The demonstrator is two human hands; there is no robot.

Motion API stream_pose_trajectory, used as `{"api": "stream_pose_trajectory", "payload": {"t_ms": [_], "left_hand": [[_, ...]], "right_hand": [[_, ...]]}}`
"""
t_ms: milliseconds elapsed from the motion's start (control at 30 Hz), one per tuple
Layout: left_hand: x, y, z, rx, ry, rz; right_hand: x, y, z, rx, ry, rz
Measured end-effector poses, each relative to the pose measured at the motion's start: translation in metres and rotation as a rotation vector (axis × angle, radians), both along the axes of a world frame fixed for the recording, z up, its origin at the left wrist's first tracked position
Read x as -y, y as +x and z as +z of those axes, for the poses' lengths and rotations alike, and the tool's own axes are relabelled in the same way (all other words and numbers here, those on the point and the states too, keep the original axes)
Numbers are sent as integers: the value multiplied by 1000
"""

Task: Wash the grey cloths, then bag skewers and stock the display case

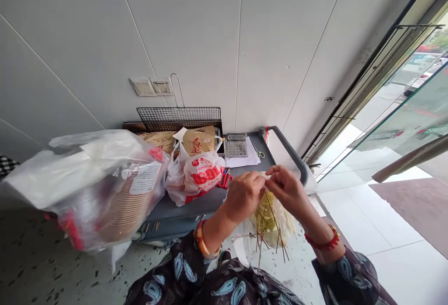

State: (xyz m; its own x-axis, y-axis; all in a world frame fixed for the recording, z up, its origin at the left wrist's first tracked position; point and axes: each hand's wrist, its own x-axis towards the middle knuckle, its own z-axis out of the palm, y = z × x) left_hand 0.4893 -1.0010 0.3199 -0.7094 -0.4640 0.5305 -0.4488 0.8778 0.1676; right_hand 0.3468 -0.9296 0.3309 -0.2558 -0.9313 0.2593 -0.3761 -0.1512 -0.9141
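My left hand (245, 192) and my right hand (285, 189) meet in front of me, their fingertips pinched close together. Whatever lies between the fingers is small and mostly covered by them. Just below the hands are several thin wooden skewers (279, 235), their bare ends pointing toward me. Yellow-green leafy-looking food (265, 214) is bunched around them, with paler pieces at its right. Clear plastic seems to surround part of the bunch, though its edges are hard to make out.
A grey cart (175, 210) stands against the wall, carrying red scissors (226, 179), a calculator (237, 146) on paper, a red-and-white plastic bag (201, 174) and a black wire rack (180, 117). Stacked paper bowls (124, 207) sit in clear plastic at left. A glass door (402, 123) is at right.
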Motion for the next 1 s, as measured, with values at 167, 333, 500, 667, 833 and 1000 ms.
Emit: {"api": "stream_pose_trajectory", "payload": {"t_ms": [167,333,500,667,833,1000], "left_hand": [[31,-29,3,-12,39,80],[39,-53,-15,40,99,262],[24,-67,-33,73,206,386],[2,-70,-39,44,296,484],[-15,-69,-46,92,338,523],[-30,-56,-59,-34,350,610]], "right_hand": [[44,-36,4,-26,13,56],[75,-65,-20,-37,14,212],[83,-89,-52,7,96,473],[76,-103,-63,-141,129,649],[68,-107,-77,-335,95,725],[70,-94,-93,-345,108,752]]}}
